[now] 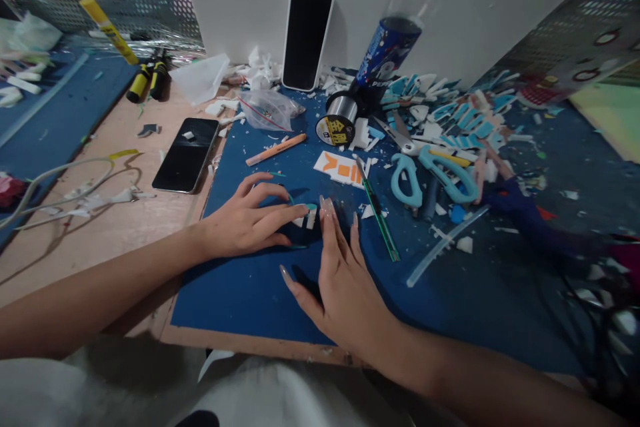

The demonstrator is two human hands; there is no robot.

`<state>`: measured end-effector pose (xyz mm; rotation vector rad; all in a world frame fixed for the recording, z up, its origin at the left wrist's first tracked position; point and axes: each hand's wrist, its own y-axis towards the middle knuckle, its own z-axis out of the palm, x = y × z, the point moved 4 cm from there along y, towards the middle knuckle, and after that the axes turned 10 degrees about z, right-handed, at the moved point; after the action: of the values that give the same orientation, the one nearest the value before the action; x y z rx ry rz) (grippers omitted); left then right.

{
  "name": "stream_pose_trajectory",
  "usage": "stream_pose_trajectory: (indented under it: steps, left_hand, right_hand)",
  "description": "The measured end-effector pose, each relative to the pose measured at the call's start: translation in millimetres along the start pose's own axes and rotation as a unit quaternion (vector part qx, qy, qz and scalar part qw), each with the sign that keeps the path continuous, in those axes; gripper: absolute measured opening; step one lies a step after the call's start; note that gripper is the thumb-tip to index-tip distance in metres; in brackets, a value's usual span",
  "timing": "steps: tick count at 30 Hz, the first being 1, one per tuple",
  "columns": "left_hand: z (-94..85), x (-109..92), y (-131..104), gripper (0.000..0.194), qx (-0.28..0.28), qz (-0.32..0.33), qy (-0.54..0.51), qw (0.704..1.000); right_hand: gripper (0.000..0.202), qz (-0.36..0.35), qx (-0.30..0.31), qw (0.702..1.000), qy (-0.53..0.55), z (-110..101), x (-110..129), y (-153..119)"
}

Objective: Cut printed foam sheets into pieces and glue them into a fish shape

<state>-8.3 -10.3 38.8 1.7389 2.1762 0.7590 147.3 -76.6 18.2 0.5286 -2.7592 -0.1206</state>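
My left hand (pixel 253 219) rests on the blue mat (pixel 235 303) with its fingers spread. Its index fingertip presses on a small white piece (pixel 311 219), which it partly covers. To the right of that piece, my right hand (pixel 347 290) lies with long-nailed fingers stretched out and thumb apart, gripping nothing visible. A slim green craft knife (pixel 377 213) lies just right of my right fingers. Beyond my fingertips is a white sheet with orange shapes (pixel 341 169). An orange pen-like stick (pixel 276 149) lies farther back.
Blue-handled scissors (pixel 407 180) and heaped blue and white scraps (pixel 460 117) lie at right. A bottle (pixel 390 47) and a line spool (pixel 340 120) stand behind. One phone (pixel 307 37) leans on the white panel; another phone (pixel 186 155) lies left. A clear stick (pixel 445 247) lies right.
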Motion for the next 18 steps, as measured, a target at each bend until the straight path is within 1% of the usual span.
stream_pose_trajectory:
  steps: [18]
  left_hand:
    - [1.6, -0.3, 0.0, 0.040, 0.003, 0.004, -0.002, 1.000]
  right_hand:
    - [0.092, 0.009, 0.000, 1.000, -0.018, 1.1, -0.6, 2.1]
